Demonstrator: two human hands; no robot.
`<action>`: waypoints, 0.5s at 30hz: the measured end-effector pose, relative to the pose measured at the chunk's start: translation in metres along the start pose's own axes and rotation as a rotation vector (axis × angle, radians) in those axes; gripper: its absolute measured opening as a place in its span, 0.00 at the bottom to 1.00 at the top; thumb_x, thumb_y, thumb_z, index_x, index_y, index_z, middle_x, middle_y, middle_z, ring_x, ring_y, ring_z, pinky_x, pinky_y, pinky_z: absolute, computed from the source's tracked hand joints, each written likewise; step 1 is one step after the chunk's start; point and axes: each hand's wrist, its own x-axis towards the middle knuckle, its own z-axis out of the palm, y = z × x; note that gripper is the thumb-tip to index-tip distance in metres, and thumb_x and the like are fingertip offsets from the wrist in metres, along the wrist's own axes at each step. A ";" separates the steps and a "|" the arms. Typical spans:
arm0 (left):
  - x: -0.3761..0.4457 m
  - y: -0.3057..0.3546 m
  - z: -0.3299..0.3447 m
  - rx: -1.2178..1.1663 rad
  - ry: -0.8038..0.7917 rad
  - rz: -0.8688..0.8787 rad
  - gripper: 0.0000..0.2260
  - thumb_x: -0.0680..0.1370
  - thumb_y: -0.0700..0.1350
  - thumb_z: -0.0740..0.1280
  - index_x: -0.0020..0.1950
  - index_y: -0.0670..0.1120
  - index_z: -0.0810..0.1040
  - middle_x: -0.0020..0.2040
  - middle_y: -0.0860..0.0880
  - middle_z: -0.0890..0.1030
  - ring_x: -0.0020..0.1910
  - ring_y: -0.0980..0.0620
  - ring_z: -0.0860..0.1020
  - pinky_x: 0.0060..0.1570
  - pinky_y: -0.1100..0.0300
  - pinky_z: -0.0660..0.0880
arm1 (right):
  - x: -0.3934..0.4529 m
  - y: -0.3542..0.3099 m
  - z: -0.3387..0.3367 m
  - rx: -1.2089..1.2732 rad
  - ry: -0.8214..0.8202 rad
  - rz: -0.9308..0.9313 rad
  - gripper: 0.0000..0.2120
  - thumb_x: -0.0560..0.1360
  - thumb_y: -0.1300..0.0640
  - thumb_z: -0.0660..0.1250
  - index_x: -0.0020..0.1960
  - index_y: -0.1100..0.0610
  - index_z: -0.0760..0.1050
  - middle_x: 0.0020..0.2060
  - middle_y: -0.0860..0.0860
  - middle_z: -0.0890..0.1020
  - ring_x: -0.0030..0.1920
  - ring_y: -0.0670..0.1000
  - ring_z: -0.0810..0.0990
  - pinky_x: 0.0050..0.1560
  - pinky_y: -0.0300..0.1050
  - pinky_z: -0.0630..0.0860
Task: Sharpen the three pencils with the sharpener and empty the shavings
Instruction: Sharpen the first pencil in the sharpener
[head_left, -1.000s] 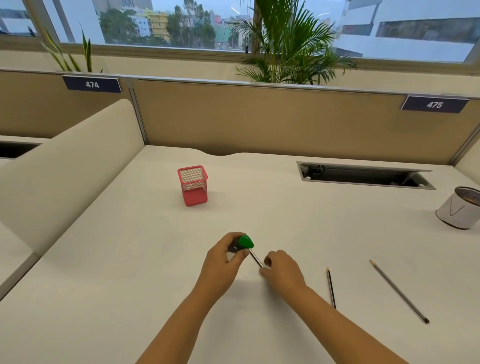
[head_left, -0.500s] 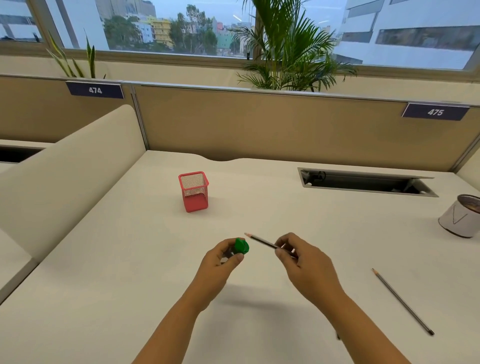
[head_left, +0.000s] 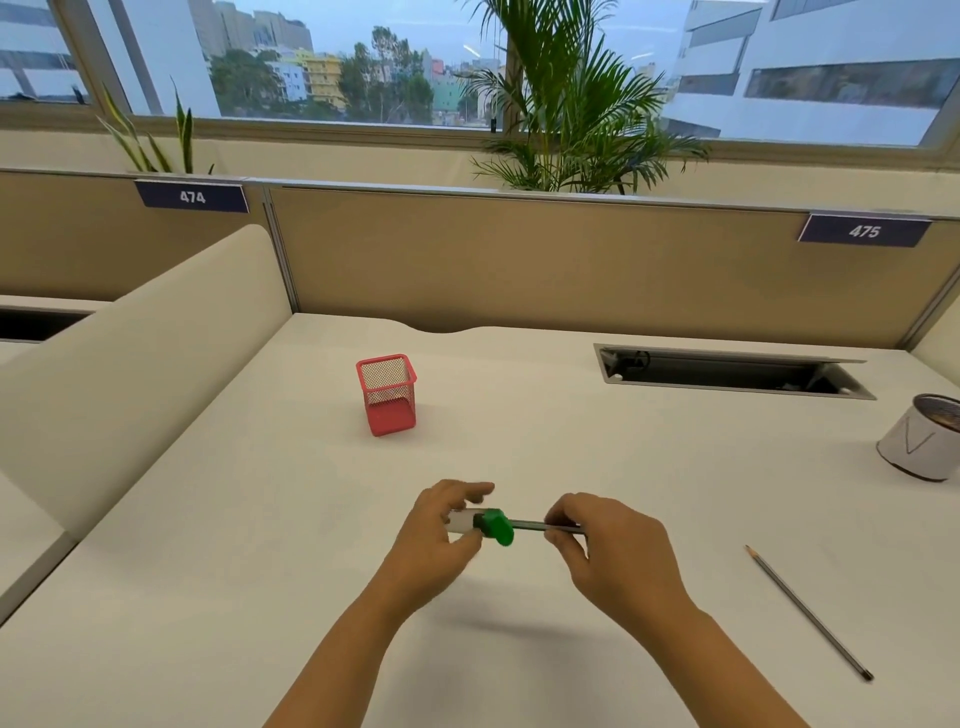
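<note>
My left hand (head_left: 439, 540) grips a green sharpener (head_left: 496, 526) with a clear shavings case, held above the desk near the front. My right hand (head_left: 608, 551) pinches a dark pencil (head_left: 527, 525) whose tip sits in the sharpener's green end; the pencil lies level between both hands. A second pencil (head_left: 808, 613) lies loose on the desk to the right, point facing away from me. My right forearm hides where a third pencil lay earlier.
A red mesh pen cup (head_left: 387, 395) stands upright on the white desk (head_left: 519, 415) beyond my hands. A white tin (head_left: 922, 441) sits at the right edge. A cable slot (head_left: 727, 371) is open at the back right. Tan partitions close the desk's back and left.
My right hand lifted a pencil off the desk, turned it level and pushed its tip into the sharpener. The left hand rotated the sharpener so its green end faces right.
</note>
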 end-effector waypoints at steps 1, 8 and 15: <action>0.003 0.001 -0.002 -0.158 0.101 -0.061 0.15 0.73 0.38 0.66 0.55 0.54 0.77 0.53 0.54 0.78 0.54 0.57 0.74 0.52 0.68 0.69 | -0.001 0.000 0.003 0.024 0.013 0.019 0.03 0.75 0.51 0.65 0.46 0.48 0.77 0.37 0.42 0.81 0.38 0.44 0.77 0.38 0.38 0.72; 0.017 0.016 0.010 -1.292 0.396 -0.423 0.04 0.76 0.33 0.63 0.48 0.41 0.74 0.46 0.40 0.80 0.45 0.46 0.81 0.53 0.52 0.78 | -0.011 -0.016 0.031 0.154 0.056 0.105 0.08 0.77 0.51 0.62 0.50 0.52 0.77 0.40 0.45 0.83 0.35 0.46 0.76 0.34 0.29 0.66; 0.024 0.027 0.014 -1.175 0.283 -0.378 0.06 0.78 0.38 0.61 0.51 0.39 0.75 0.45 0.41 0.82 0.47 0.46 0.81 0.46 0.55 0.81 | -0.003 -0.023 0.018 0.466 -0.253 0.470 0.14 0.79 0.53 0.58 0.39 0.55 0.77 0.26 0.48 0.73 0.25 0.46 0.67 0.26 0.37 0.63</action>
